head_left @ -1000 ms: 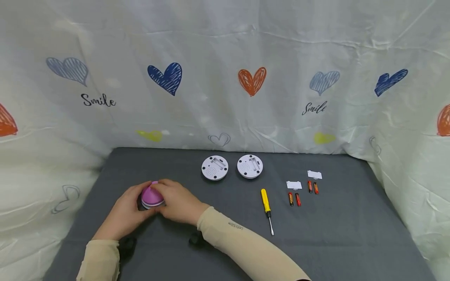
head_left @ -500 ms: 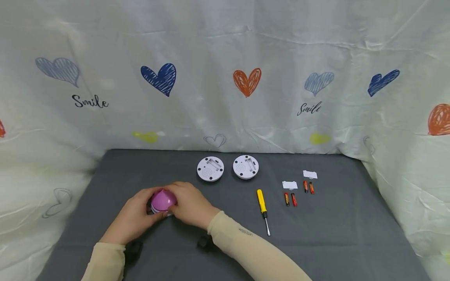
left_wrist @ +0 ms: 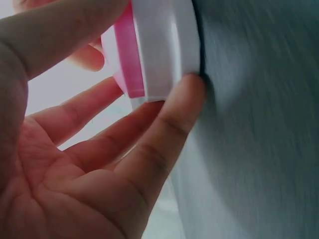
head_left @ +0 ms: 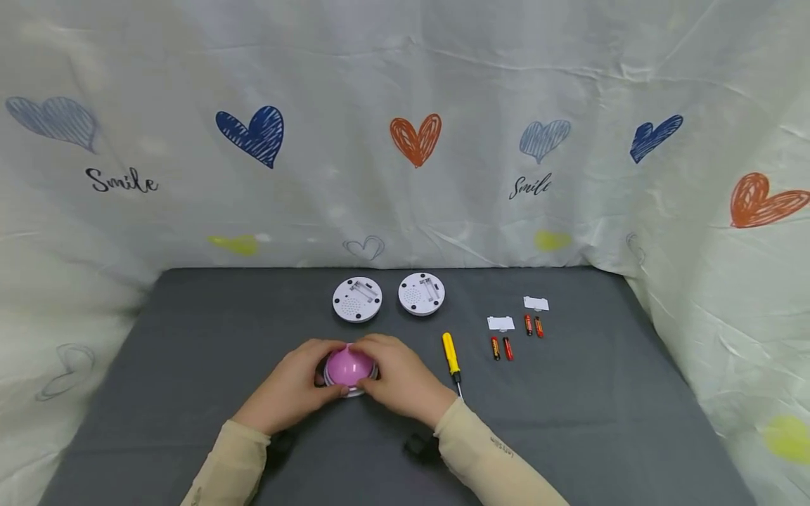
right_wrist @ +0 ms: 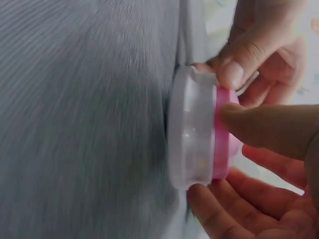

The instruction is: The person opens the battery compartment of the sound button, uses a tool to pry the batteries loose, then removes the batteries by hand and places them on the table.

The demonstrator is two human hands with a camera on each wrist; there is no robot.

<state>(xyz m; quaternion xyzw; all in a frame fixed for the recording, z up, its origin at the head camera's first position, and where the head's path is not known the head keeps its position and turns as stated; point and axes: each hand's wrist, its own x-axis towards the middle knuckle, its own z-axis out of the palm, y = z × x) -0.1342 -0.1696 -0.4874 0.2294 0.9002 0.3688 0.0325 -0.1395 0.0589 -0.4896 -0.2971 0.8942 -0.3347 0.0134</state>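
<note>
A round device with a white base and a glossy pink dome (head_left: 350,367) is held between both hands in the head view, its base close over the grey cloth. My left hand (head_left: 292,386) grips its left side, with the thumb at the near edge. Around the right side curls my right hand (head_left: 405,377), its thumb also at the front. From the left wrist, fingers show along the white base (left_wrist: 162,45). The right wrist view has a thumb pressing the pink band (right_wrist: 223,144) and fingertips under the base's rim.
Two white discs (head_left: 357,301) with exposed battery slots lie at the table's back. To the right are a yellow-handled screwdriver (head_left: 451,353), several small batteries (head_left: 496,348) and two white battery covers (head_left: 501,323). A curtain (head_left: 329,176) with printed hearts hangs behind.
Both hands have carried the pink-domed device to the right and a little nearer the person. The head view has shifted too; the discs, screwdriver and batteries keep their places on the table.
</note>
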